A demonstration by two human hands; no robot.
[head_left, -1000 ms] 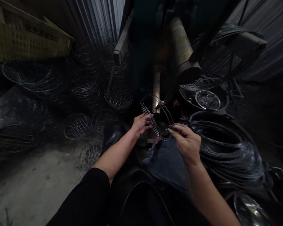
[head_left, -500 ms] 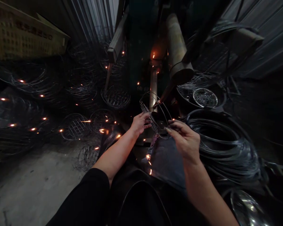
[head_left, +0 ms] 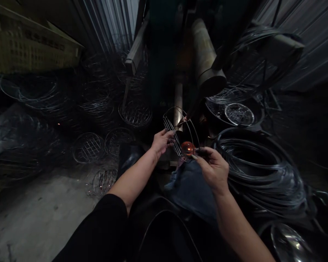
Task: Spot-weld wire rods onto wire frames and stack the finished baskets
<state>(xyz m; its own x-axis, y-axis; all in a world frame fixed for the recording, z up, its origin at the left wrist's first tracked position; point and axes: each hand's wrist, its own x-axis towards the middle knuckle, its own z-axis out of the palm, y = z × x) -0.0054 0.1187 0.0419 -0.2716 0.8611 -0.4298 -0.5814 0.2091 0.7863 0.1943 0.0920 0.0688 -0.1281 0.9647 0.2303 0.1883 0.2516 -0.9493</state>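
A round wire basket frame (head_left: 180,127) stands on edge under the tip of a welding machine's electrode (head_left: 190,112). My left hand (head_left: 161,141) grips the frame's left side, fingers curled round its wires. My right hand (head_left: 212,168) pinches the frame's lower right rim. An orange-red glow (head_left: 187,148) shows on a shiny round part just below the frame, between my hands. A large cylinder (head_left: 206,58) of the machine slants down toward the frame.
Finished wire baskets (head_left: 89,145) lie heaped on the floor at the left. A big coil of wire rings (head_left: 262,171) sits at the right, with a shiny round lid (head_left: 239,113) behind it. A dark cloth (head_left: 191,189) lies below my hands.
Sparks flew across the scene half a second ago and have died out. My right hand has shifted slightly down along the rim, and an orange glow now shows below the frame.
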